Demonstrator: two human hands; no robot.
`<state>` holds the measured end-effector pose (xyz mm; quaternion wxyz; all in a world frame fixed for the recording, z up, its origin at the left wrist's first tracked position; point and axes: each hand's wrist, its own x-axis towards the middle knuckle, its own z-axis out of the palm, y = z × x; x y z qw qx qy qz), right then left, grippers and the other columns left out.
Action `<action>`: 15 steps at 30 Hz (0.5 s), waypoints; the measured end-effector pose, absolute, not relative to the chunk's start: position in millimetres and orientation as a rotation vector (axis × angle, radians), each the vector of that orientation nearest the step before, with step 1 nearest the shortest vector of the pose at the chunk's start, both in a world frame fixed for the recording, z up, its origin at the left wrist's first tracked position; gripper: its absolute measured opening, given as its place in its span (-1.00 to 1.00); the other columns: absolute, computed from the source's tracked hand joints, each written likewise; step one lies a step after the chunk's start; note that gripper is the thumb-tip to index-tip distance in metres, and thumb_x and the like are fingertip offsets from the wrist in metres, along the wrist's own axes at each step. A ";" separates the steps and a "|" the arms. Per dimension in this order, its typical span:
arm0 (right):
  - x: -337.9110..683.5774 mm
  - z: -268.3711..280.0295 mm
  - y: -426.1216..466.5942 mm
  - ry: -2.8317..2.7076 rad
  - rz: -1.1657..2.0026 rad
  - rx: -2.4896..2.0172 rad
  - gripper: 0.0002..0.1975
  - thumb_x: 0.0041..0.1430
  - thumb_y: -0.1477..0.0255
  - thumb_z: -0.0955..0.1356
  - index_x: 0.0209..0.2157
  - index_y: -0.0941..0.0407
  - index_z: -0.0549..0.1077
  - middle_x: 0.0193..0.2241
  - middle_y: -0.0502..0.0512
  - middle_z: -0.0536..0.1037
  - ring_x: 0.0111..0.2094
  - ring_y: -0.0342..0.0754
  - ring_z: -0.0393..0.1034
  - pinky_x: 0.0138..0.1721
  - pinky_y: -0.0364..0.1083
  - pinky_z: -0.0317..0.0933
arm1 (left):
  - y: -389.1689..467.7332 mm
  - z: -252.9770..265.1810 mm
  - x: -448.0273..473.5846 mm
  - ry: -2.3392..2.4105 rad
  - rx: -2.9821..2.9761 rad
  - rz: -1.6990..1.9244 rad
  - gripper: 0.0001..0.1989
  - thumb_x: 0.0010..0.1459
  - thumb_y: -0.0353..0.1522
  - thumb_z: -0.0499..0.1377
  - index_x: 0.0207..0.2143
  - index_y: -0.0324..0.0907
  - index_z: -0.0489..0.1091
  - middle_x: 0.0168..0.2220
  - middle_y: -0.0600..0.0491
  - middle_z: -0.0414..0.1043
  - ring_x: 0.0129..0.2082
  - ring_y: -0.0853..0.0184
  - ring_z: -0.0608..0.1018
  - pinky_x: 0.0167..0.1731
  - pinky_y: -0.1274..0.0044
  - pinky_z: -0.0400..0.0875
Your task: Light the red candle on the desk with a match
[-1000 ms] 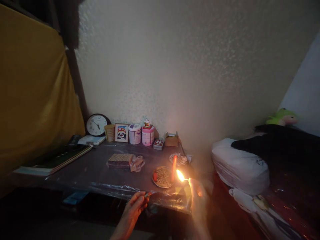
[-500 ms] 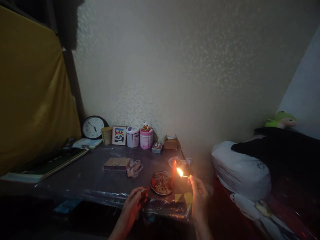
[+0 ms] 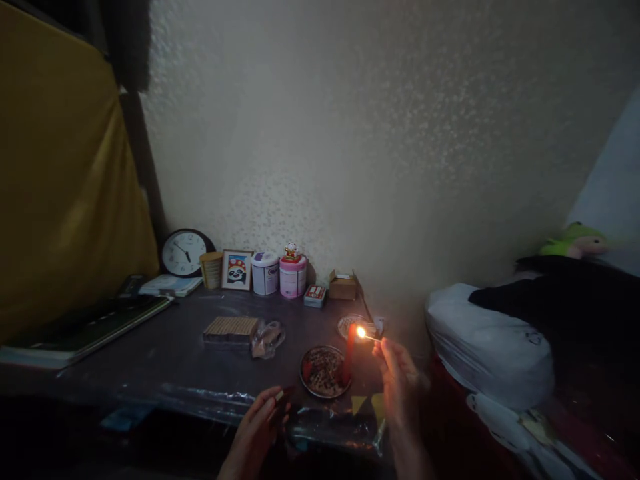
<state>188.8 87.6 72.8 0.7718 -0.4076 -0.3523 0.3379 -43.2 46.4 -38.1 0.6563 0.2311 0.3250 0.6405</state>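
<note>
My right hand (image 3: 397,373) pinches a burning match (image 3: 371,338) by its end, right of a red candle (image 3: 349,353). The match flame is close to the candle's top; whether the wick burns I cannot tell. The candle stands upright at the right side of a round metal plate (image 3: 320,394), whose patterned bottom shows, with a small red piece (image 3: 307,368) at its left. My left hand (image 3: 257,423) is low at the table's front edge, fingers curled round a small dark matchbox (image 3: 280,396), partly hidden by the fingers.
A slatted wooden block (image 3: 231,328) and a clear plastic bag (image 3: 268,339) lie left of the plate. Behind are a clock (image 3: 185,253), a framed panda picture (image 3: 237,270), two tins, and a cardboard box (image 3: 343,287). A stuffed white bag (image 3: 490,347) is at the right.
My right hand has raised the match, and its flame is smaller and nearer the candle's top. My left hand has dropped slightly and moved away from the plate.
</note>
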 end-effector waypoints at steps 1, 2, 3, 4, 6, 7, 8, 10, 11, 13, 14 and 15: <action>188.6 73.6 89.2 -0.751 0.739 -0.872 -0.77 -0.10 0.28 0.42 -0.41 0.14 0.47 -0.46 -0.01 0.52 -0.39 -0.08 0.43 -0.31 -0.09 0.33 | 47.4 -39.2 -42.9 0.734 0.517 1.449 -0.71 -0.11 -0.21 0.30 -0.28 -0.09 0.48 -0.20 0.00 0.57 -0.17 0.18 0.55 -0.09 0.37 0.34; 188.3 74.5 90.5 -0.749 0.745 -0.866 -0.77 -0.11 0.29 0.43 -0.42 0.14 0.47 -0.46 -0.01 0.52 -0.39 -0.09 0.43 -0.31 -0.10 0.33 | 48.4 -40.5 -42.6 0.735 0.512 1.442 -0.71 -0.10 -0.21 0.29 -0.28 -0.09 0.48 -0.19 0.00 0.57 -0.18 0.19 0.55 -0.10 0.38 0.35; 188.0 75.5 91.6 -0.751 0.752 -0.861 -0.77 -0.12 0.29 0.43 -0.43 0.15 0.47 -0.46 -0.01 0.52 -0.39 -0.09 0.43 -0.31 -0.10 0.33 | 49.3 -41.8 -42.4 0.736 0.506 1.437 -0.72 -0.09 -0.22 0.28 -0.27 -0.09 0.47 -0.19 0.00 0.57 -0.18 0.19 0.55 -0.11 0.39 0.35; 187.7 76.3 92.6 -0.752 0.762 -0.854 -0.77 -0.13 0.29 0.44 -0.44 0.15 0.47 -0.46 -0.01 0.52 -0.39 -0.10 0.43 -0.30 -0.10 0.33 | 49.9 -42.8 -42.4 0.737 0.498 1.435 -0.72 -0.08 -0.22 0.28 -0.27 -0.09 0.47 -0.19 0.00 0.57 -0.17 0.19 0.54 -0.12 0.40 0.35; 187.1 77.0 95.2 -0.752 0.778 -0.842 -0.77 -0.14 0.30 0.44 -0.45 0.15 0.47 -0.47 -0.02 0.52 -0.40 -0.11 0.42 -0.31 -0.11 0.33 | 50.1 -43.6 -42.4 0.734 0.480 1.439 -0.73 -0.09 -0.24 0.29 -0.27 -0.09 0.47 -0.19 0.02 0.57 -0.17 0.19 0.55 -0.14 0.41 0.36; 186.9 76.9 96.7 -0.750 0.782 -0.838 -0.77 -0.15 0.30 0.45 -0.46 0.15 0.48 -0.48 -0.02 0.52 -0.42 -0.12 0.41 -0.31 -0.11 0.32 | 49.4 -43.0 -42.3 0.725 0.478 1.440 -0.73 -0.08 -0.24 0.29 -0.26 -0.09 0.47 -0.18 0.02 0.57 -0.16 0.19 0.54 -0.13 0.41 0.35; 186.8 76.4 98.3 -0.750 0.785 -0.836 -0.77 -0.16 0.30 0.45 -0.46 0.15 0.48 -0.49 -0.03 0.51 -0.43 -0.12 0.40 -0.32 -0.11 0.32 | 48.2 -41.9 -42.1 0.716 0.478 1.440 -0.73 -0.07 -0.25 0.28 -0.26 -0.09 0.46 -0.17 0.03 0.56 -0.15 0.19 0.54 -0.12 0.41 0.35; 186.9 75.0 101.3 -0.752 0.786 -0.835 -0.77 -0.17 0.30 0.46 -0.46 0.15 0.48 -0.50 -0.04 0.51 -0.44 -0.13 0.39 -0.33 -0.11 0.31 | 45.2 -38.5 -41.1 0.706 0.478 1.437 -0.75 -0.04 -0.25 0.26 -0.26 -0.09 0.46 -0.17 0.02 0.56 -0.15 0.20 0.54 -0.11 0.42 0.34; 187.1 74.3 102.7 -0.756 0.787 -0.835 -0.76 -0.17 0.30 0.46 -0.45 0.15 0.48 -0.50 -0.04 0.50 -0.44 -0.13 0.39 -0.33 -0.12 0.30 | 43.8 -36.9 -40.5 0.709 0.474 1.436 -0.76 -0.03 -0.25 0.26 -0.26 -0.10 0.46 -0.17 0.01 0.56 -0.15 0.21 0.54 -0.11 0.42 0.34; 187.5 73.1 105.0 -0.765 0.786 -0.836 -0.76 -0.17 0.31 0.46 -0.44 0.15 0.49 -0.49 -0.04 0.50 -0.43 -0.14 0.38 -0.33 -0.13 0.29 | 42.2 -35.0 -39.4 0.722 0.462 1.434 -0.76 -0.03 -0.24 0.25 -0.27 -0.10 0.46 -0.17 0.01 0.56 -0.14 0.20 0.54 -0.12 0.42 0.33; 187.8 72.8 106.0 -0.770 0.784 -0.837 -0.76 -0.17 0.31 0.46 -0.44 0.15 0.49 -0.49 -0.05 0.50 -0.44 -0.14 0.37 -0.34 -0.13 0.28 | 42.3 -35.3 -39.1 0.728 0.459 1.433 -0.75 -0.03 -0.24 0.26 -0.26 -0.10 0.46 -0.17 0.00 0.56 -0.14 0.20 0.53 -0.11 0.42 0.33; 187.9 72.7 107.0 -0.773 0.780 -0.838 -0.76 -0.17 0.30 0.46 -0.45 0.15 0.49 -0.49 -0.05 0.50 -0.44 -0.14 0.37 -0.34 -0.13 0.28 | 43.1 -36.3 -39.1 0.731 0.458 1.434 -0.74 -0.04 -0.24 0.26 -0.25 -0.10 0.46 -0.17 0.00 0.56 -0.13 0.19 0.53 -0.11 0.41 0.32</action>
